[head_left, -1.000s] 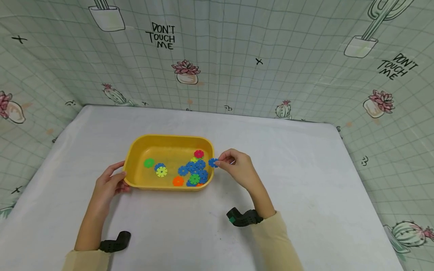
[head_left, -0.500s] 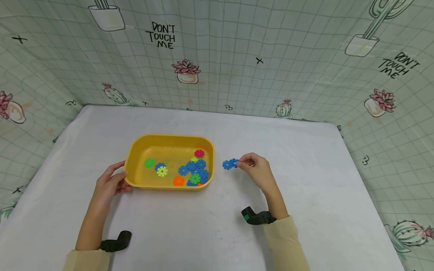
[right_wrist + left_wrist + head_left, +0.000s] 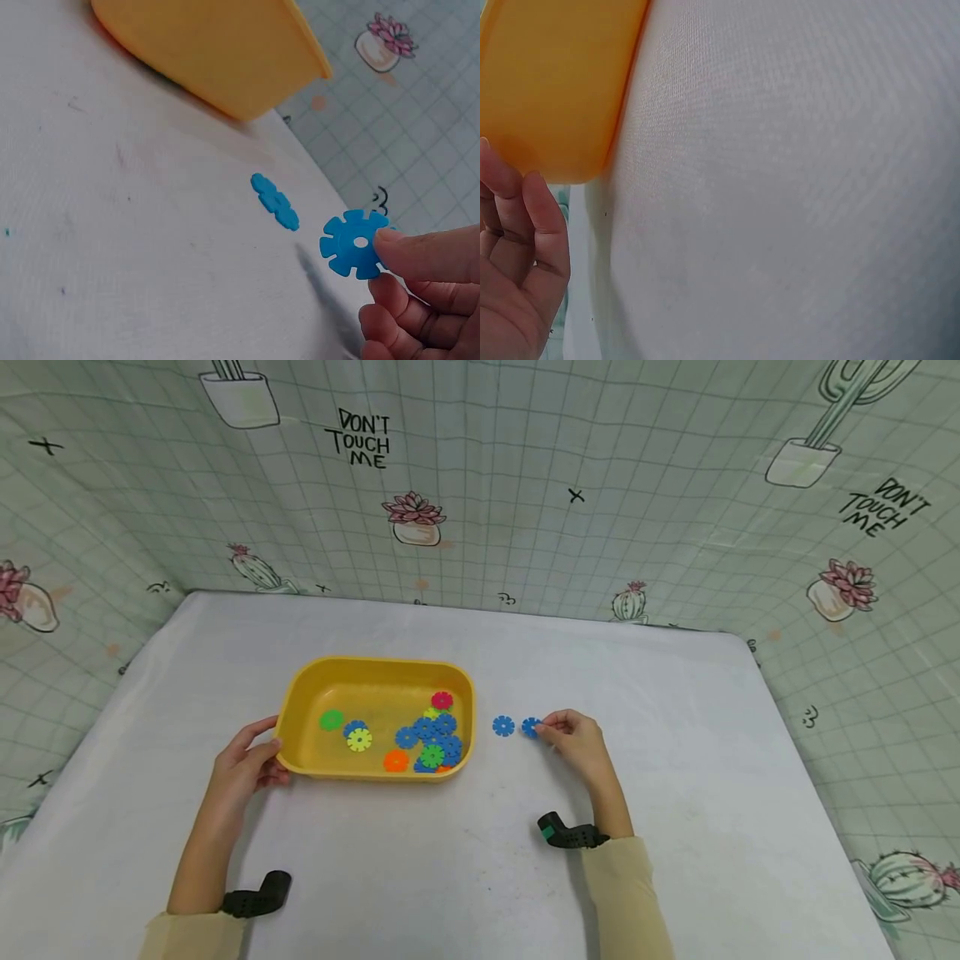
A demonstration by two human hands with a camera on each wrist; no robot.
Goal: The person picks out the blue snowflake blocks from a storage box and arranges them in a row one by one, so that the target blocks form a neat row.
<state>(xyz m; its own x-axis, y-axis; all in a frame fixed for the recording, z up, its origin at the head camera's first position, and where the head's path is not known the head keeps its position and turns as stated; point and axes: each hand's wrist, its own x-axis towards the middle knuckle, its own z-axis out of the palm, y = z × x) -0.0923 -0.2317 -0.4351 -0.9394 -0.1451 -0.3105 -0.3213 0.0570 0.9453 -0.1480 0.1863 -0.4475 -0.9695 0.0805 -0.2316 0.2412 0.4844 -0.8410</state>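
Note:
My right hand pinches a blue snowflake disc between thumb and fingers, just above the white table. The disc has notches round its edge and a small hole in the middle. Another blue snowflake disc lies flat on the table, between the yellow tray and the held disc. At the tray's left end my left hand grips the wall, thumb at the rim and fingers lower down. Inside the tray, blue discs are heaped at the right, with a green disc on top.
Elsewhere in the tray lie a red disc, an orange disc, a yellow disc and another green disc. A white cloth covers the table. Behind it hangs a printed curtain.
My right hand has carried the blue snowflake disc rightward from the tray's right rim and then slightly lower. The blue disc on the table now shows apart from it. My left hand stays at the tray.

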